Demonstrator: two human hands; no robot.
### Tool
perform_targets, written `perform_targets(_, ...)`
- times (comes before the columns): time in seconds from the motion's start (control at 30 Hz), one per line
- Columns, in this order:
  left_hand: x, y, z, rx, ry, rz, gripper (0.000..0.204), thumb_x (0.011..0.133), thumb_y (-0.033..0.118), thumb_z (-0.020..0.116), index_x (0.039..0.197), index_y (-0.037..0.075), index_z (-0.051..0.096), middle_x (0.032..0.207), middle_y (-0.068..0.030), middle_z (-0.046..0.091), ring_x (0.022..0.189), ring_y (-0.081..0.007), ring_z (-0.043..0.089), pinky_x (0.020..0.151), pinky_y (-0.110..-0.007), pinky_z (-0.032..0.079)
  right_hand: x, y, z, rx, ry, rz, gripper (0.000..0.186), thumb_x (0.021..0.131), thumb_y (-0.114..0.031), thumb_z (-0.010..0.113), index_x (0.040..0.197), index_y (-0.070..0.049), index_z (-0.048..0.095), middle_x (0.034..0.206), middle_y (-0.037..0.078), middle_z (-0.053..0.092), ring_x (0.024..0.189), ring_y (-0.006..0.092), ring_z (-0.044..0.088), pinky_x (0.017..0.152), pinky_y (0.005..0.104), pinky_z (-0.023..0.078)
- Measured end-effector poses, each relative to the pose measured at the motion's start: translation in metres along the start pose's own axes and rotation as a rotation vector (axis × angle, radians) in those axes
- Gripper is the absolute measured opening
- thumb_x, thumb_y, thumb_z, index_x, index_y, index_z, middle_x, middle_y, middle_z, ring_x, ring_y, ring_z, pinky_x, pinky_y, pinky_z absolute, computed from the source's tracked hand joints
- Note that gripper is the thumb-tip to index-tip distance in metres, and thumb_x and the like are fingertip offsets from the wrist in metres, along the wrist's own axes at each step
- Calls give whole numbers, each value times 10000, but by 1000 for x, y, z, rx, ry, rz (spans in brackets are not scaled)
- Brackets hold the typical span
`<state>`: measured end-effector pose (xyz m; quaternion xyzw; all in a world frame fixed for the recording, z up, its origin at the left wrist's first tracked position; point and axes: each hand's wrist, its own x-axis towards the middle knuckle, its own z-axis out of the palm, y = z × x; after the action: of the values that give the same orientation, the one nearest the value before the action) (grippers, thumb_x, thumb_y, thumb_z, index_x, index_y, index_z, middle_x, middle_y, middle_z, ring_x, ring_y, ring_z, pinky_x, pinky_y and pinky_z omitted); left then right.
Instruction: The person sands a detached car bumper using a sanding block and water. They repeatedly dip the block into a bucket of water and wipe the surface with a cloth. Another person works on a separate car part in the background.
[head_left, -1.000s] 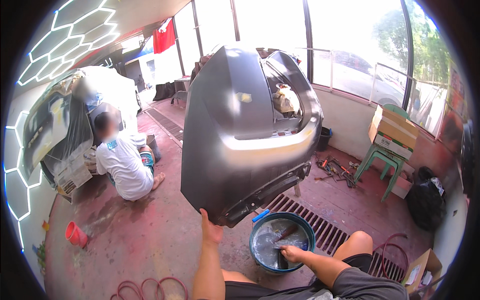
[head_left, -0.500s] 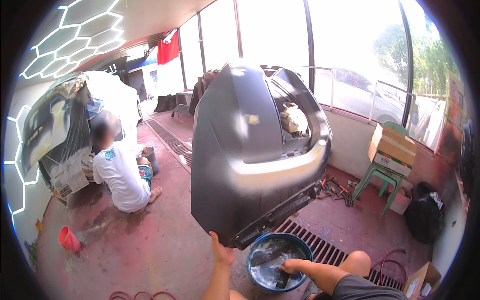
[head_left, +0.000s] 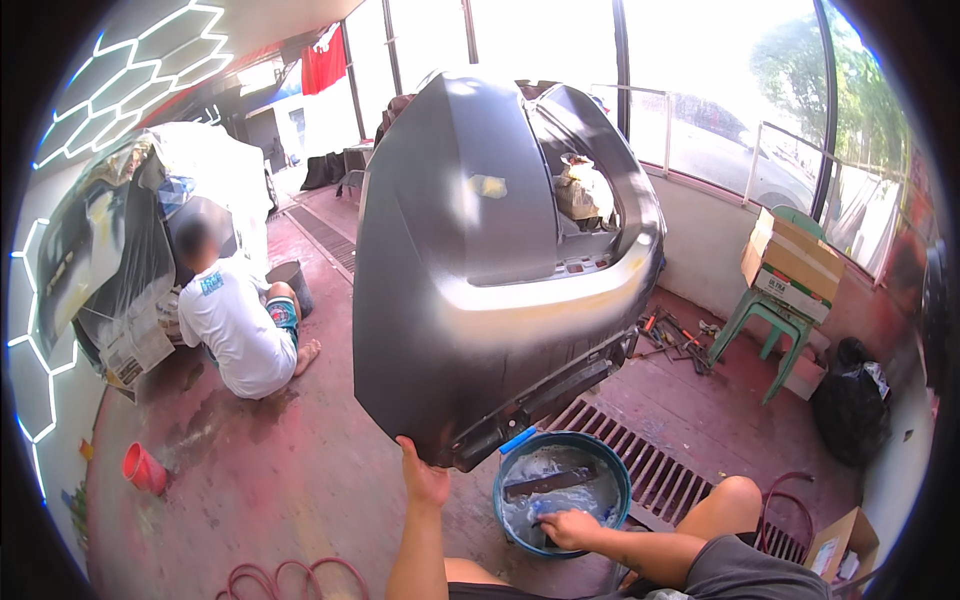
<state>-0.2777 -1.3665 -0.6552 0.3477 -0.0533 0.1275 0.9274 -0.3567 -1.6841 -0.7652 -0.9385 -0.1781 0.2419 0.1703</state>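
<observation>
A large dark grey car body panel [head_left: 440,320] stands in front of me, with a pale sanded band and a wide opening. My left hand [head_left: 427,478] grips its lower left edge, thumb up on the face and the other fingers mostly hidden. Just right of it sits a blue-green bucket [head_left: 625,485] of cloudy, foamy water. A dark flat bar [head_left: 548,484] lies in the water. My right hand [head_left: 568,528] is closed inside the bucket near its front side; something dark shows under the fingers, too unclear to name. A small blue strip [head_left: 517,441] is at the bucket's far left rim.
A floor grate [head_left: 650,470] runs behind the bucket. Tools [head_left: 680,335] lie near a green chair [head_left: 760,325] bearing a cardboard box [head_left: 790,262]. Another person [head_left: 240,320] sits at left beside a covered car. A red pail [head_left: 144,468] and a hose [head_left: 285,578] are on the floor.
My right hand has shifted toward the near side of the bucket, leaving the dark bar more exposed. The left hand keeps its place on the panel's edge. The view has shifted slightly.
</observation>
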Motion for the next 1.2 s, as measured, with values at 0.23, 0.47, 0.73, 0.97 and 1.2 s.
perform_targets(0.23, 3, 7, -17, 35, -33, -40, 873, 1081, 709, 539, 1683, 88, 419, 1656, -60, 563, 1490, -282, 575, 1224, -487, 481, 11, 4, 25, -147, -86, 37, 526, 1113, -555, 483, 1425, -224, 748, 1379, 172, 755, 1273, 481, 682, 1096, 615, 529)
perform_targets(0.47, 15, 9, -12, 51, -61, 18, 904, 1066, 705, 577, 1597, -21, 484, 1580, -127, 615, 1412, -294, 639, 1171, -482, 536, 18, 2, 24, -337, 7, 36, 477, 1125, -509, 475, 1415, -272, 771, 1370, 152, 762, 1357, 400, 637, 1171, 566, 463)
perform_targets(0.73, 27, -3, -25, 37, -61, 22, 885, 1087, 682, 562, 1619, -17, 449, 1621, -136, 576, 1460, -329, 600, 1205, -505, 511, 38, 0, 31, -373, 13, 30, 400, 1030, -283, 524, 1286, -103, 774, 1348, 209, 749, 1340, 424, 637, 1151, 603, 474)
perform_targets(0.97, 28, -10, -34, 59, -16, 62, 899, 1079, 690, 557, 1596, -41, 477, 1596, -153, 601, 1448, -320, 615, 1210, -506, 508, 56, -7, 49, -407, -340, -133, 330, 998, -190, 609, 1203, -42, 821, 1242, 214, 810, 1136, 381, 801, 976, 511, 621)
perform_targets(1.2, 17, -14, -29, 59, -7, 41, 880, 1090, 686, 539, 1645, 10, 442, 1635, -123, 579, 1475, -303, 592, 1216, -497, 491, 78, 42, 120, -108, -386, -268, 341, 1020, -172, 614, 1297, -121, 806, 1412, 210, 745, 1308, 393, 730, 1043, 558, 591)
